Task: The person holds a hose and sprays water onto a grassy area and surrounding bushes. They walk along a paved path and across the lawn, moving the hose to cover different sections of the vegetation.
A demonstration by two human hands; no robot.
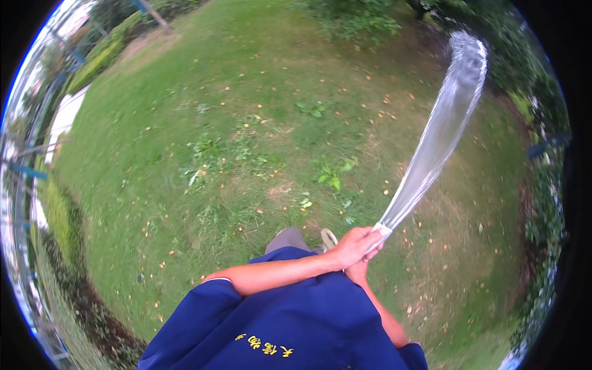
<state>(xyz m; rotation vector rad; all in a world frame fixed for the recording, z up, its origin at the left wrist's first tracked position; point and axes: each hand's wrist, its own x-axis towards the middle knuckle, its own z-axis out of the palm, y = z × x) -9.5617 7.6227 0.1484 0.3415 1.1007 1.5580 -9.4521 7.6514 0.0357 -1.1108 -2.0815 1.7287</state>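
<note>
My left hand (pixel 353 249) is closed around a white, flattened end piece (pixel 382 232) that looks like the mouth of a hose. From it a long, clear, glistening band (pixel 445 120) reaches to the far right, narrow at my hands and wider beyond. It looks like a sheet of water with thicker bright edges. Just below and behind the left hand is my right hand (pixel 357 269), closed against the same grip; most of its fingers are hidden. Beside my grey-clad leg (pixel 288 239) shows a pale curved thing (pixel 329 237), partly covered by my left hand.
Grass (pixel 185 129) with scattered fallen leaves spreads around me, and low leafy weeds (pixel 333 172) grow ahead. A leafy bush (pixel 357 24) stands at the far side, with dark shrubs (pixel 518 55) at far right. A trimmed hedge (pixel 61 222) and a pale path (pixel 69 114) run along the left.
</note>
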